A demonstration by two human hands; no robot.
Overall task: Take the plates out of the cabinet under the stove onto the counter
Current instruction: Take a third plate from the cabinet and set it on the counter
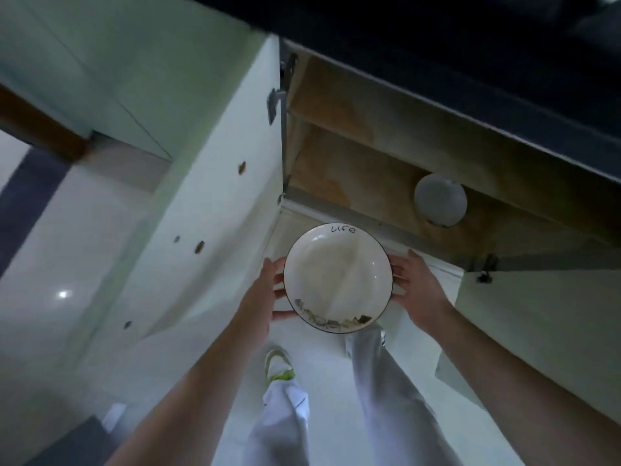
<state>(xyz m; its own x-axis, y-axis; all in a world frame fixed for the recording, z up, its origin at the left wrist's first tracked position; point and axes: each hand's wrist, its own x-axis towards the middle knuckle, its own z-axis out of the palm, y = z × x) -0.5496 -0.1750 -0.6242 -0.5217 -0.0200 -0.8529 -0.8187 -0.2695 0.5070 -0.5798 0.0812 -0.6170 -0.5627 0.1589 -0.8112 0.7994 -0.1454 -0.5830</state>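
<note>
A white plate (337, 275) with a dark rim, the word "Life" and a small picture band is held level in front of the open cabinet (363, 156). My left hand (265, 292) holds its left edge, fingers curled under the rim. On the opposite edge my right hand (415, 287) grips the same way. Inside the cabinet, on the wooden shelf, another pale round dish (440, 200) rests at the right.
The left cabinet door (208, 203) stands swung open beside my left arm; the right door (537, 324) is open too. The dark counter edge (437, 62) overhangs the cabinet. My legs and a shoe (277, 364) are on the white floor below.
</note>
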